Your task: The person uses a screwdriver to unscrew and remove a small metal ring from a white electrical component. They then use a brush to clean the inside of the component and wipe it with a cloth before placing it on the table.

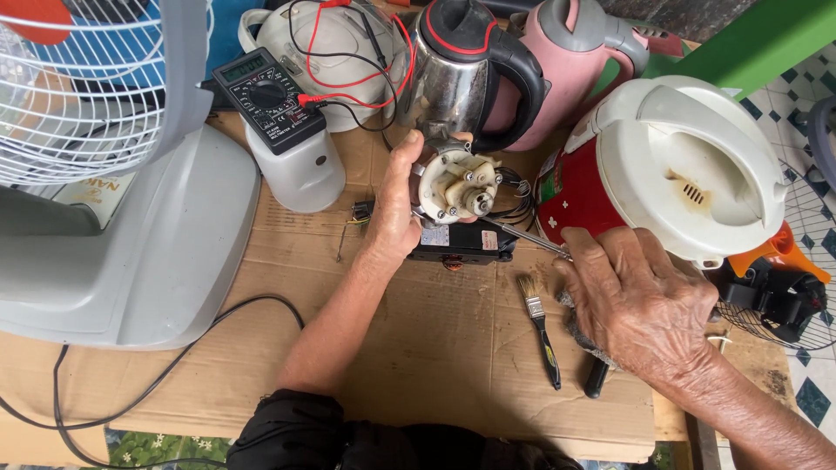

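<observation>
A small appliance-repair workshop — around the cardboard-covered bench (418,348) crowd electric kettles (470,70), a red-and-white rice cooker (662,165), a fan (96,174), and behind it a digital multimeter (268,100) — a paintbrush (540,326) lies on it.

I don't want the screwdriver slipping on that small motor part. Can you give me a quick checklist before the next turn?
1. Left hand steadying the round cream plastic motor housing: ok, the grip wraps its left side.
2. Right hand on the thin metal screwdriver: ok.
3. Screwdriver tip seated in a screw: cannot tell, too small.
4. Black wires away from the shaft: not ok, they bunch close beside it.
5. Small black-handled paintbrush out of the way: ok, lying flat on the brown cardboard sheet.
</observation>
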